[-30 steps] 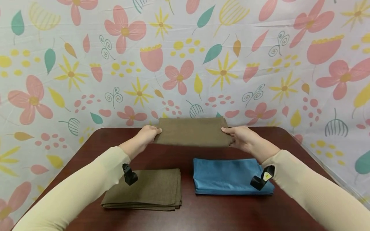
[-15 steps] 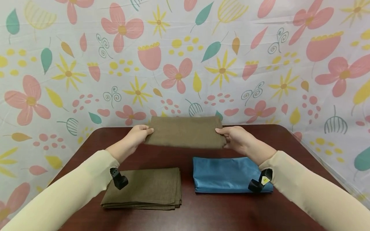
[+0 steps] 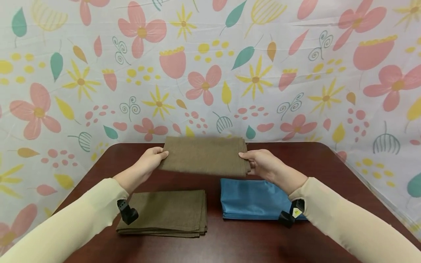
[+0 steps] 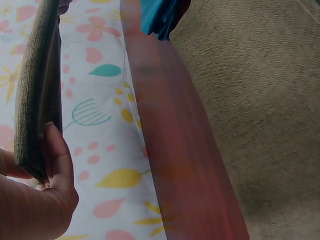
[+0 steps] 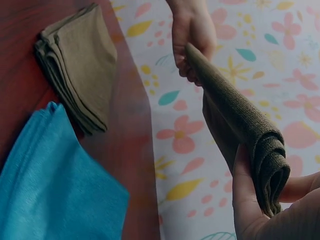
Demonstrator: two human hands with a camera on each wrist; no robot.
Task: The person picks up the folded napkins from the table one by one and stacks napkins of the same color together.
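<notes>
A folded olive-brown cloth (image 3: 204, 155) is held in the air over the far part of the table, stretched between both hands. My left hand (image 3: 146, 164) pinches its left end, thumb on the near face. At the other end my right hand (image 3: 271, 166) grips the cloth, and the right wrist view shows its layered folds (image 5: 270, 165) between thumb and fingers. On the table below lies a second folded olive-brown cloth (image 3: 171, 212), partly behind the left wrist camera. Right of it a folded blue cloth (image 3: 251, 201) is partly covered by the right forearm.
The dark red-brown table (image 3: 227, 244) has rounded far corners. Directly behind it hangs a white sheet (image 3: 210, 33) printed with flowers and leaves. Small black cameras sit on both wrists, near the cloths on the table.
The held cloth and both hands have moved left, and in the last half second slightly lower and nearer. Both cloths on the table lie where they were.
</notes>
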